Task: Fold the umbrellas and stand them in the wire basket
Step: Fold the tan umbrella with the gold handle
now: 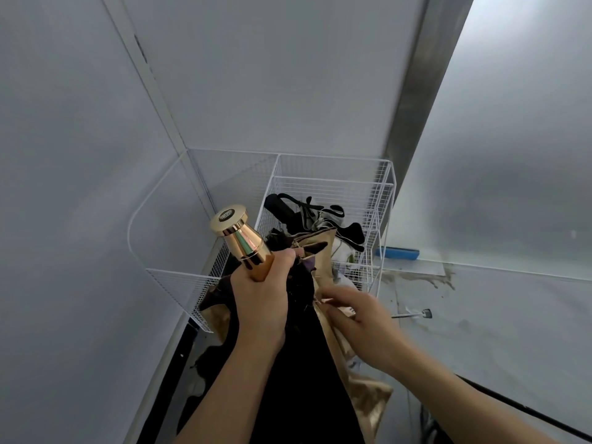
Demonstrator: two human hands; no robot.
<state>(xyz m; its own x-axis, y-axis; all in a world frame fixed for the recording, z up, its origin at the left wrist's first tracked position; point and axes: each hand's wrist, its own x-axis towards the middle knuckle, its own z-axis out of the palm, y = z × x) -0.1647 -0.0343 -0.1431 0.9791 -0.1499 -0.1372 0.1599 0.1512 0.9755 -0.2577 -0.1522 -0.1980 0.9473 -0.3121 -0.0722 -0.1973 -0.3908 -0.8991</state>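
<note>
A half-folded gold-and-black umbrella [301, 373] hangs between the hands, handle [238, 237] up. Its loose cloth, not yet wrapped, could snag on the ribs or spring open. The left hand [259, 306] grips the handle's stem. The right hand [362, 328], fingers curled, pinches cloth just beside it. Beyond both stands the basket [381, 193], holding other umbrellas [307, 213].

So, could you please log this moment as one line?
left hand: grips handle | right hand: holds canopy | umbrella: loose, not yet in basket
</note>
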